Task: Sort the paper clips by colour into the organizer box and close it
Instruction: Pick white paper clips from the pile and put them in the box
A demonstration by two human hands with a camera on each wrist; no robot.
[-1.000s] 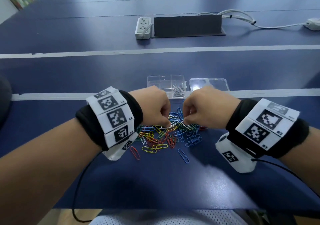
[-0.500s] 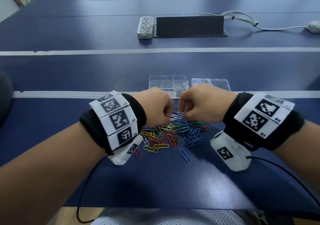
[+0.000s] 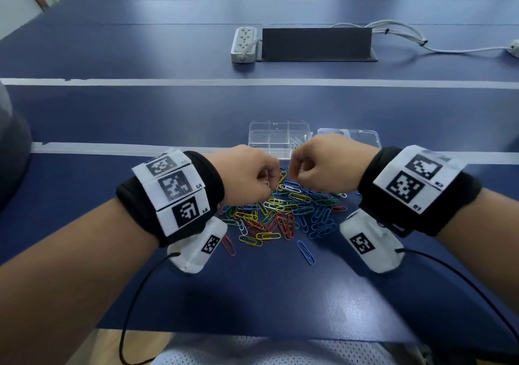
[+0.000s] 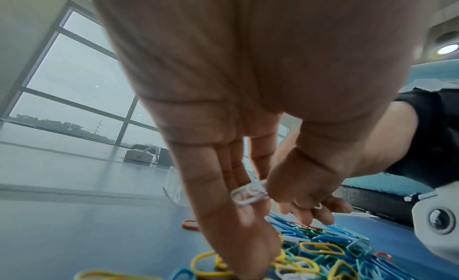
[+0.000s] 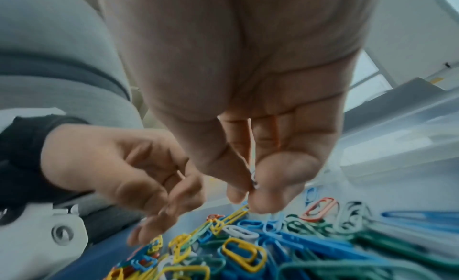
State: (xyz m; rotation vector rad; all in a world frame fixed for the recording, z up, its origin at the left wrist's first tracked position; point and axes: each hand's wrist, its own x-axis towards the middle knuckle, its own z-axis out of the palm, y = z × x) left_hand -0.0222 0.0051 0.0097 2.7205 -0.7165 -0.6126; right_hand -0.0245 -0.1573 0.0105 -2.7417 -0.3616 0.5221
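While each hand [image 3: 247,173] [image 3: 323,165] pinches white clips [image 4: 248,194], the pile [image 3: 283,213] lies beneath

Hands: two, a left hand [image 3: 247,179] and a right hand [image 3: 325,165]
Organizer box [image 3: 269,137]: one, clear
Lid [image 3: 362,135]: one, clear
Paper clips [image 3: 283,210]: one mixed pile, too many to count
Power strip [image 3: 243,44]: one
Dark panel [image 3: 316,44]: one
Wrist cameras: two
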